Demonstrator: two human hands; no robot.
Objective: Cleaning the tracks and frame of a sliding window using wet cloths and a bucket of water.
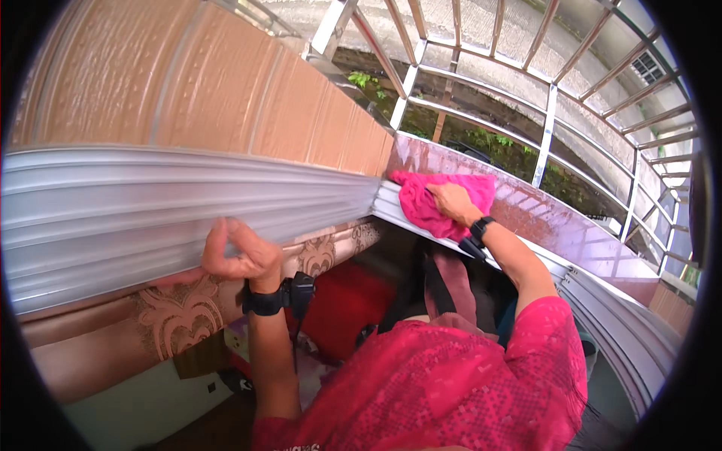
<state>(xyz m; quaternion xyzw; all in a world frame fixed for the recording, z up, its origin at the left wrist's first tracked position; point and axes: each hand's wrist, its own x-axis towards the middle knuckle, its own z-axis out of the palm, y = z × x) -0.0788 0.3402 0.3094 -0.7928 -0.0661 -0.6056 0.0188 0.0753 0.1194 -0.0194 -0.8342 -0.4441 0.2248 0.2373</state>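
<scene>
My right hand (453,201) grips a bright pink cloth (421,201) and presses it down at the corner where the white window track (387,199) meets the reddish stone sill (526,199). The cloth is bunched under the fingers and spreads over the sill and the track's edge. On the left, my left hand (244,254) is raised in front of the ribbed silver window frame (113,214). Its fingers are curled in and nothing shows between them. Whether it touches the frame I cannot tell.
Metal railing bars (549,135) stand beyond the sill, with green plants (489,139) and paving outside. Tan tiles (188,83) cover the wall at the upper left. A patterned brownish curtain (180,316) hangs below the frame, near a red surface (352,304).
</scene>
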